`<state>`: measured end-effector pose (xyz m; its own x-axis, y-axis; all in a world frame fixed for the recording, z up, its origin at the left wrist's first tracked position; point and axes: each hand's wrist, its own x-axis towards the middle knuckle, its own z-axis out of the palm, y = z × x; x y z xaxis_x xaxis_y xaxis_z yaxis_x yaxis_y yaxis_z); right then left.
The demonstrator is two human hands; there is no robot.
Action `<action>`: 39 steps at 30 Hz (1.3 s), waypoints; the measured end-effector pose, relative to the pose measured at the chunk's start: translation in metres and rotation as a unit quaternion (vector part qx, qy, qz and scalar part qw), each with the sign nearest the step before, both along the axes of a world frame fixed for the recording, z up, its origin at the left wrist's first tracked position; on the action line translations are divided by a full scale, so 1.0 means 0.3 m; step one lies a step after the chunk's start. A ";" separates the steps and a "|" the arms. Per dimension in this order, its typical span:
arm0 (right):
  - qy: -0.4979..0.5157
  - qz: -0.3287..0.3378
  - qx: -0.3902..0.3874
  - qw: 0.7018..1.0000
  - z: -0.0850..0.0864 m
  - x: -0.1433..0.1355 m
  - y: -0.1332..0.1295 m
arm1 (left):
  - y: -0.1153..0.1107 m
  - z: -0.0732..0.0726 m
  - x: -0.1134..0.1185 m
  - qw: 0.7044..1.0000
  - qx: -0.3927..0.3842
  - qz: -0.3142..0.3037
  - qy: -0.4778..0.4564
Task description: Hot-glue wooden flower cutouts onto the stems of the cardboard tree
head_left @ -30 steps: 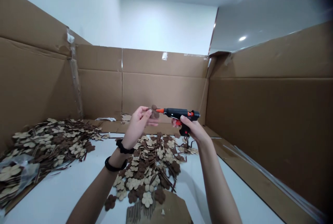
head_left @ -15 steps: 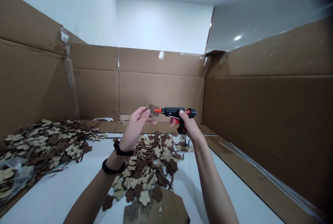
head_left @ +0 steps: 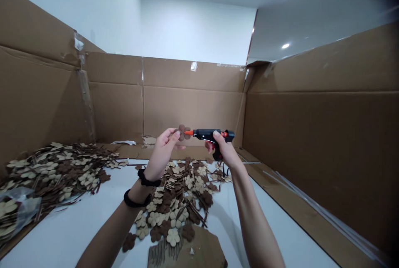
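Between the fingertips of my left hand (head_left: 165,147) is a brown flower cutout (head_left: 182,128), held up above the table. My right hand (head_left: 226,149) grips a black glue gun (head_left: 207,134) by its handle, with a finger at the red trigger. The gun lies level and points left; its orange nozzle (head_left: 188,132) meets the flower near its centre. Whether glue is coming out is too small to tell. Below both hands spreads a heap of brown and cream flower cutouts (head_left: 177,218).
A larger pile of flower cutouts and thin strips (head_left: 62,168) lies at the left, by a clear plastic bag (head_left: 25,205). At the near edge is a cardboard piece (head_left: 202,249) with short brown strips. Cardboard walls (head_left: 193,106) surround the white table (head_left: 93,222). Long clear sticks (head_left: 324,214) lie right.
Both hands stay almost where they were, the nozzle still at the flower. The fingers of my right hand have shifted slightly at the trigger.
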<state>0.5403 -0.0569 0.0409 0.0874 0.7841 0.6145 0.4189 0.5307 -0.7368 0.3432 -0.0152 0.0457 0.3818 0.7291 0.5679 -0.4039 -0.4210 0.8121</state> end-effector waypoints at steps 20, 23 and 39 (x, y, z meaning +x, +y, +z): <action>0.082 -0.029 0.052 0.995 0.030 -0.055 -0.028 | 0.039 -0.045 0.028 0.997 0.044 0.047 0.036; 0.102 0.040 0.034 0.993 0.023 -0.068 -0.017 | 0.045 -0.065 0.051 0.996 0.045 0.051 0.054; 0.077 0.047 0.013 0.996 0.015 -0.057 -0.003 | 0.039 -0.096 0.102 0.999 0.028 0.044 0.010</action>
